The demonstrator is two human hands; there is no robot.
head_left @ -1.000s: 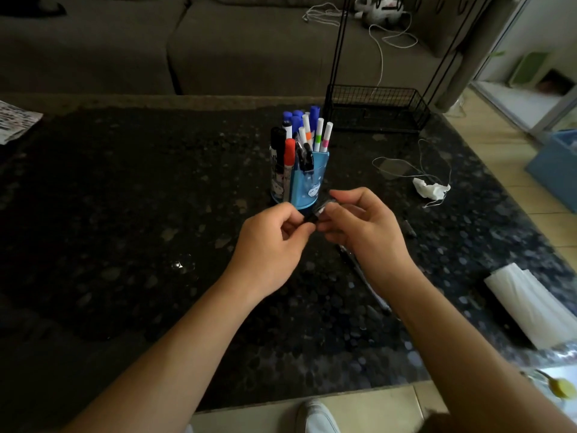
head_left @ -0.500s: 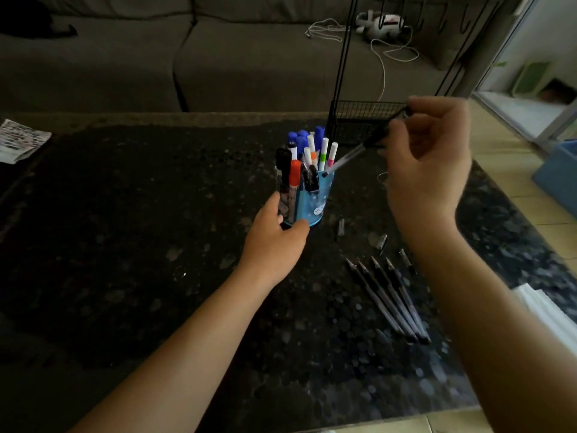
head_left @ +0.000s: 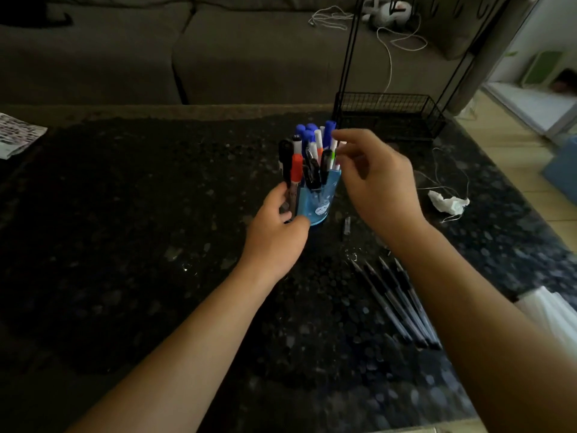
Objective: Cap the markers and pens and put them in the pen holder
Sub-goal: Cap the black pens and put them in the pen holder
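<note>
The left hand (head_left: 274, 232) wraps the bottom of the blue holder (head_left: 317, 203), likely so it will not tip. That grip is tight on the holder. The right hand (head_left: 379, 185) is just beside the pen tops, fingers loose and a bit apart, with nothing in them. The holder stands upright on the dark desk (head_left: 125, 214), full of markers. Four pens (head_left: 398, 303) lie side by side near the right arm, not put away yet. A small cap (head_left: 347, 225) lies near the holder.

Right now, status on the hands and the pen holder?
Left hand steadying pen holder. Right hand open beside it, empty. Loose pens on table, one cap nearby. Nothing blocking.
</note>
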